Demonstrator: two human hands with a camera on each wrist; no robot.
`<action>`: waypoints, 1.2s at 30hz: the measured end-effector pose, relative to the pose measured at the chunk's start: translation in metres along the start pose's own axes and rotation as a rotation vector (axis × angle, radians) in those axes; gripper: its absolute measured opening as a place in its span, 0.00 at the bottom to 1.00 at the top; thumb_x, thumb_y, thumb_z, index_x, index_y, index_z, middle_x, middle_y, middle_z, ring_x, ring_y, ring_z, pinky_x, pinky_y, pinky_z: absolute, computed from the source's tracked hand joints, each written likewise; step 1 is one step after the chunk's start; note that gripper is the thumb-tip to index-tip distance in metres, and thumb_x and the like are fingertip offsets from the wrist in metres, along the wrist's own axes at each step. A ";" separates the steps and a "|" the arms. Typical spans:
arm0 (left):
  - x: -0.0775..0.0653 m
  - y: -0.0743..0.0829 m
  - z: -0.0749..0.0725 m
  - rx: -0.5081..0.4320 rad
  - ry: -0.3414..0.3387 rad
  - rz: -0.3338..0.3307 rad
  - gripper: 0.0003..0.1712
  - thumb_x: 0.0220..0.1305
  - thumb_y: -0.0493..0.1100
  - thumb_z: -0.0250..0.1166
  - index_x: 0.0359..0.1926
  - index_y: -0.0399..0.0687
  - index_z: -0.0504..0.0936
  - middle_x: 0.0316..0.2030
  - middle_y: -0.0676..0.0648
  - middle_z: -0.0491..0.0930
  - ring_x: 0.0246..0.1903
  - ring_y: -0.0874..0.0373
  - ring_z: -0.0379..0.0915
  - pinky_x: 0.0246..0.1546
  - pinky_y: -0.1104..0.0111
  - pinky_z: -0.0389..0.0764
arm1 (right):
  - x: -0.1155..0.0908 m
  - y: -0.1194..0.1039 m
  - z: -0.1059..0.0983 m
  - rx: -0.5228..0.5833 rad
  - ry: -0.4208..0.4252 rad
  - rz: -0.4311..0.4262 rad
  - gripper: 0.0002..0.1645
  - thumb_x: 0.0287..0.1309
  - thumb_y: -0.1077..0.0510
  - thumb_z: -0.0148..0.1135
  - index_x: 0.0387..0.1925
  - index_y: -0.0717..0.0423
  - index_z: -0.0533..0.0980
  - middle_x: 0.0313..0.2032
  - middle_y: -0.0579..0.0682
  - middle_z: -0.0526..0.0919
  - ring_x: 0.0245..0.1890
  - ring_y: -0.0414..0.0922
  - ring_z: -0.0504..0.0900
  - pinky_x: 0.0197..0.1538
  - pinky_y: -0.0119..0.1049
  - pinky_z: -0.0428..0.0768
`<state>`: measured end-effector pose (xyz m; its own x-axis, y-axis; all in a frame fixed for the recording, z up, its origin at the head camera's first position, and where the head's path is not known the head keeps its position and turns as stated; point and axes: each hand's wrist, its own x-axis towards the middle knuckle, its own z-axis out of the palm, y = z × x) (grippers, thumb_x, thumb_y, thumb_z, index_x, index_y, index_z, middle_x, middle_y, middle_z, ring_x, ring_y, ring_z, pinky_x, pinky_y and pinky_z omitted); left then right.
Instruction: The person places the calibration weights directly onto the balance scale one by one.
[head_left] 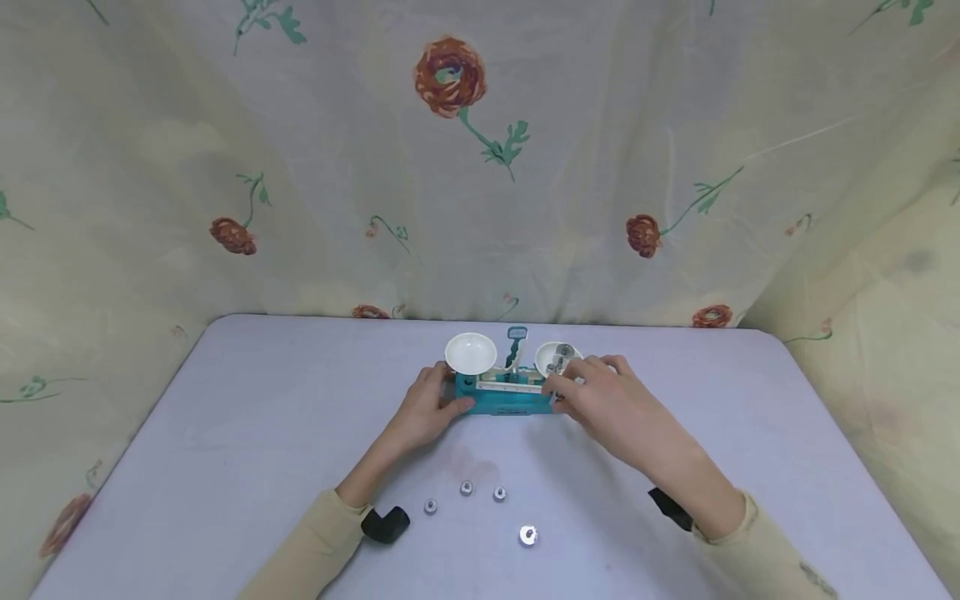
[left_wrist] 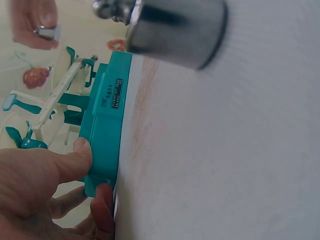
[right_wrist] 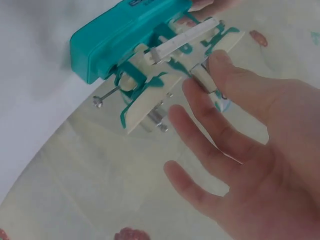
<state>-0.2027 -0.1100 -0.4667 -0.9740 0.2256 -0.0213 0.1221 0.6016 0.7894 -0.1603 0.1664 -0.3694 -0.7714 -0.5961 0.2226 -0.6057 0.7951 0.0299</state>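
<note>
A teal balance scale (head_left: 513,403) with a white left pan (head_left: 470,354) and a white right pan (head_left: 544,357) stands near the table's far edge. My left hand (head_left: 422,410) holds the left end of its base, thumb (left_wrist: 80,155) on the front. The left pan looks bare. Several metal weights (head_left: 562,355) sit in the right pan. Beside that pan, my right hand (head_left: 611,410) pinches a small metal weight (right_wrist: 203,79) between thumb and index finger, the other fingers spread. From the left wrist, this weight (left_wrist: 47,33) appears held above the scale's far end.
Three small weights (head_left: 467,488) and a larger weight (head_left: 528,536) stand on the pale table (head_left: 247,467) in front of the scale. One weight (left_wrist: 177,32) looms close and blurred in the left wrist view. A flowered curtain (head_left: 337,167) hangs behind the table.
</note>
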 end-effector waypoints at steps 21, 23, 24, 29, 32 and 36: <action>0.000 -0.001 0.000 0.001 -0.002 -0.001 0.34 0.77 0.46 0.68 0.74 0.36 0.68 0.67 0.32 0.74 0.51 0.46 0.77 0.54 0.51 0.86 | 0.014 0.021 0.010 -0.023 0.023 0.091 0.16 0.62 0.62 0.78 0.50 0.48 0.87 0.44 0.54 0.90 0.49 0.53 0.88 0.64 0.62 0.80; 0.000 -0.001 0.000 0.002 -0.001 -0.002 0.34 0.77 0.46 0.68 0.74 0.36 0.68 0.67 0.32 0.74 0.51 0.46 0.77 0.54 0.51 0.86 | 0.014 0.022 0.010 -0.026 0.020 0.094 0.16 0.62 0.63 0.78 0.50 0.48 0.87 0.44 0.54 0.90 0.50 0.54 0.88 0.64 0.62 0.80; 0.000 -0.001 0.000 0.003 -0.001 -0.004 0.34 0.77 0.46 0.68 0.74 0.36 0.68 0.67 0.32 0.74 0.51 0.47 0.77 0.54 0.52 0.86 | 0.015 0.022 0.011 -0.027 0.021 0.093 0.16 0.63 0.63 0.77 0.51 0.48 0.87 0.44 0.54 0.90 0.50 0.54 0.88 0.64 0.62 0.80; 0.001 -0.002 0.001 0.009 -0.002 -0.007 0.34 0.77 0.47 0.68 0.74 0.36 0.69 0.67 0.32 0.74 0.49 0.48 0.76 0.52 0.53 0.85 | 0.016 0.023 0.012 -0.033 0.024 0.088 0.15 0.63 0.64 0.77 0.50 0.49 0.87 0.44 0.54 0.91 0.50 0.54 0.89 0.63 0.62 0.80; 0.001 -0.002 0.001 0.013 -0.004 -0.011 0.34 0.77 0.47 0.68 0.75 0.36 0.68 0.67 0.32 0.74 0.49 0.48 0.76 0.53 0.53 0.85 | 0.016 0.023 0.013 -0.037 0.019 0.091 0.15 0.63 0.64 0.76 0.50 0.49 0.87 0.45 0.55 0.91 0.50 0.55 0.89 0.63 0.63 0.80; 0.001 -0.002 0.001 0.016 -0.004 -0.011 0.35 0.77 0.46 0.68 0.75 0.36 0.68 0.67 0.32 0.74 0.51 0.47 0.76 0.55 0.52 0.85 | 0.016 0.022 0.014 -0.042 0.011 0.101 0.18 0.63 0.65 0.77 0.52 0.49 0.86 0.47 0.56 0.91 0.51 0.55 0.88 0.64 0.64 0.80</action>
<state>-0.2037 -0.1103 -0.4694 -0.9745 0.2221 -0.0328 0.1141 0.6160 0.7795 -0.1890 0.1729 -0.3788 -0.8259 -0.5114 0.2372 -0.5160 0.8553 0.0475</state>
